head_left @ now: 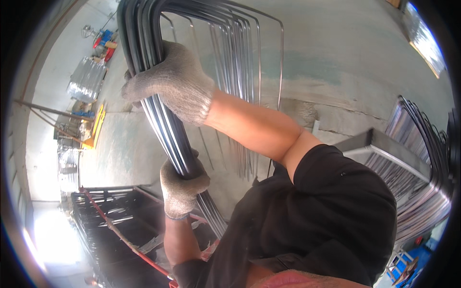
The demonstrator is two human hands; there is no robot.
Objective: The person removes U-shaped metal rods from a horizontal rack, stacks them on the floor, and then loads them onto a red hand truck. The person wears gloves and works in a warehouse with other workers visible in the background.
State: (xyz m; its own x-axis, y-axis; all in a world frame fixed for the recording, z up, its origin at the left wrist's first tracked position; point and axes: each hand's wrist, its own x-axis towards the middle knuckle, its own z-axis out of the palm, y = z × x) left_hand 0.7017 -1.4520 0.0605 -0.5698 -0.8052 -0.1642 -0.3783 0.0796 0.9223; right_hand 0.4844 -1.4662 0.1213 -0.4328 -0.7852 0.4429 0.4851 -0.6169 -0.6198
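Note:
A bundle of bent metal tubes (165, 129), dark and shiny, slants across the middle of the view. It curves over at the top, and its far legs (235, 77) spread out above the floor. My right hand (175, 79), in a grey knit glove, is wrapped round the bundle just below the bend. Lower down, my left hand (180, 189), gloved alike, closes round the same tubes. The lower end of the bundle passes behind my dark shirt and is hidden.
Beside me on the right stand more bent tubes (418, 206), stacked by a grey metal frame (396, 151). At lower left is a rack of black tubes (103, 235) with a red bar (113, 224). Farther off are a yellow truck-like frame (98, 126) and a plastic-wrapped bundle (87, 79).

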